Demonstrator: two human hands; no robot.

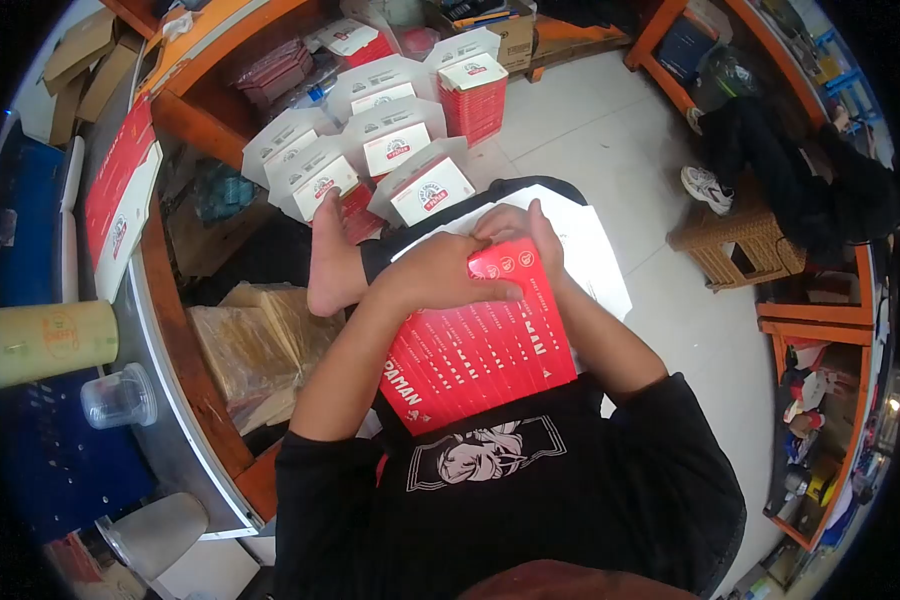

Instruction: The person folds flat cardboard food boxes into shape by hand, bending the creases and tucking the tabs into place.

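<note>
Principal item: red printed card bundle point(470, 355), held slantwise just in front of the wearer's black shirt point(610, 460). Flat, thin-walled, smooth and slightly glossy; lettering in white. The repeated rows of print suggest several pieces overlapped like shingles; exact count not legible.

Left hand point(435, 272): partly closed over the bundle's far edge, thumb laid flat along the red face, fingers hooked out of sight beyond it; bundle firmly held.

Right hand point(523, 224): bent about the far corner, close against the left hand; fingertips overlapped and partly hidden, so how tightly it grips cannot be told.

Step in hand, by judgement: gathering and aligning the card pieces at their far edge. The next move seems to call for even pressure from both sides, so that the slick faces do not slide out of register.

Beneath and beyond: white board point(598, 258), matt, stiff, angular in outline, faint print on its face.

On the tiled floor point(580, 110): red-sided card stacks point(470, 112), block-shaped, white printed panels on top, pale trapezoid flaps upright behind; a bare foot point(332, 262) just beside them.

Left side: table point(70, 430), blue-topped, with yellowish cylinder point(45, 342) and clear plastic cup point(120, 396), ribbed and translucent. Below: brown packets point(255, 335) in crinkled clear film.

Right side: woven stool point(735, 250), brown, coarse-textured.
</note>
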